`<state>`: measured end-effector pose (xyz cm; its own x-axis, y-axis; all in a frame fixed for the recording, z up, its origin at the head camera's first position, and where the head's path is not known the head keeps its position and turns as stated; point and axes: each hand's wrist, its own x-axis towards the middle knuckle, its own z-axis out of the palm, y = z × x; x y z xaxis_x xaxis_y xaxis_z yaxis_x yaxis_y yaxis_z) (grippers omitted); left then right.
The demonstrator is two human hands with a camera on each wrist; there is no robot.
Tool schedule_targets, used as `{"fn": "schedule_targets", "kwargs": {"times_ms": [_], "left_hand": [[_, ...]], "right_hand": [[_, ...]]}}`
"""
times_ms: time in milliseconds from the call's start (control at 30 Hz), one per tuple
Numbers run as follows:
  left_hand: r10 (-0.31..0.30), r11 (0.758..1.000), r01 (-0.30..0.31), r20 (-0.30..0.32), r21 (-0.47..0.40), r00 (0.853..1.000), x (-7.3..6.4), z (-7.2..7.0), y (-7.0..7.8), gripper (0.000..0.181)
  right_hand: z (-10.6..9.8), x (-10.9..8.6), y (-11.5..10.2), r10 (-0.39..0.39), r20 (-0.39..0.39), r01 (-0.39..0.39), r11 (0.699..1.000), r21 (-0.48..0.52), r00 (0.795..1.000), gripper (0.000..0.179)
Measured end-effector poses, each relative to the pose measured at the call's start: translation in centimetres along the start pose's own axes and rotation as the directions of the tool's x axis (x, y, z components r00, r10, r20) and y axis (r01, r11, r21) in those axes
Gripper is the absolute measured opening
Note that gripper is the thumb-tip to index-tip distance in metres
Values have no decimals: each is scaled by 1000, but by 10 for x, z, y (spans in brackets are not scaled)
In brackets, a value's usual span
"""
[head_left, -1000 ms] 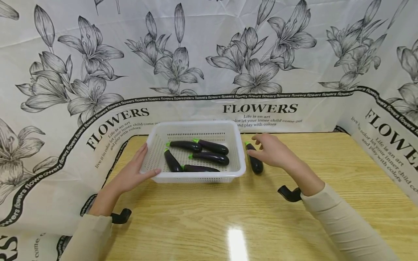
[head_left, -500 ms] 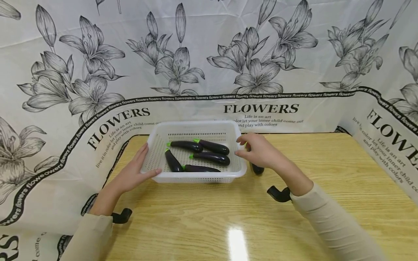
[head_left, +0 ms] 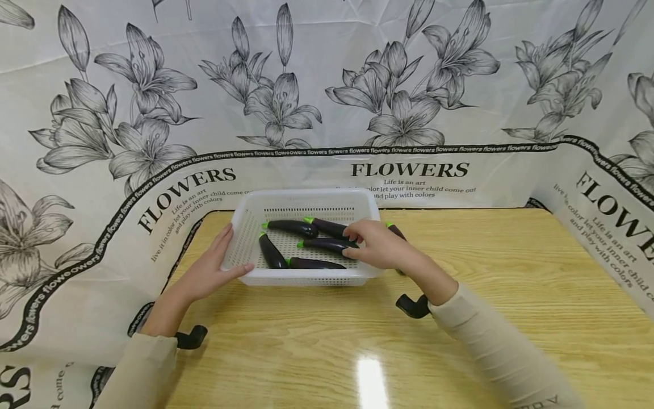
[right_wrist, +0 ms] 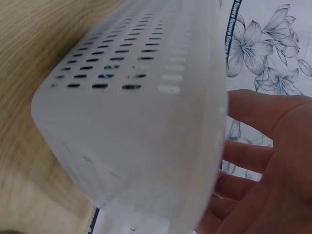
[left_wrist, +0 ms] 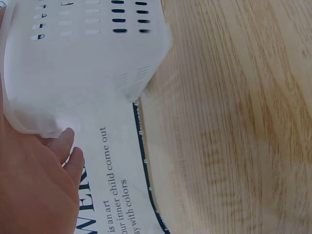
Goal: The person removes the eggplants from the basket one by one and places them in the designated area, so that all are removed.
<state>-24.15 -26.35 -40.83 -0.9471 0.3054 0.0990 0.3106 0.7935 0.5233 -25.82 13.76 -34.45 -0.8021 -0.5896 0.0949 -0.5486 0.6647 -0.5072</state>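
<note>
A white perforated plastic basket (head_left: 301, 274) stands at the back of the table with several dark purple eggplants (head_left: 292, 228) inside. My left hand (head_left: 206, 276) rests at its front left corner, thumb along the front rim and fingers against the left side. My right hand (head_left: 380, 244) reaches over the right rim, fingers spread around the right end of the middle eggplant (head_left: 327, 245); whether they touch it is unclear. Behind the basket wall in the right wrist view, the fingertips are hidden. Outside on the right, another eggplant (head_left: 395, 231) lies partly covered by the right hand.
The wooden table (head_left: 286, 341) extends in front of the basket and to its right. A white curtain (head_left: 327, 125) with black flower prints hangs close behind the basket and around the sides. Each wrist carries a black mount (head_left: 413, 305).
My right hand has moved left from the eggplant outside, across the right rim, to above the eggplants in the basket. The left hand and basket stay in place.
</note>
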Motion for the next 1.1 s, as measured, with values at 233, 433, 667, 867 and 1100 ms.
{"fn": "schedule_targets", "kwargs": {"times_ms": [233, 433, 667, 867, 1100], "left_hand": [[5, 1000, -5, -3, 4, 1000, 0, 0, -1, 108], [10, 1000, -10, -5, 10, 1000, 1, 0, 0, 108], [9, 1000, -9, -5, 11, 1000, 1, 0, 0, 109], [3, 1000, -3, -2, 8, 1000, 1, -1, -1, 109], [5, 1000, -5, -7, 13, 1000, 0, 0, 1, 108]], "right_hand": [[18, 20, -2, -31, 98, 30, 999, 14, 995, 42], [30, 33, -1, 2, 179, 0, 1000, -13, 984, 41], [38, 47, -1, 65, 238, -49, 996, -73, 969, 39], [45, 56, 0, 104, 280, -79, 992, -102, 954, 35], [49, 58, 0, 141, 271, -109, 986, -130, 952, 32]]}}
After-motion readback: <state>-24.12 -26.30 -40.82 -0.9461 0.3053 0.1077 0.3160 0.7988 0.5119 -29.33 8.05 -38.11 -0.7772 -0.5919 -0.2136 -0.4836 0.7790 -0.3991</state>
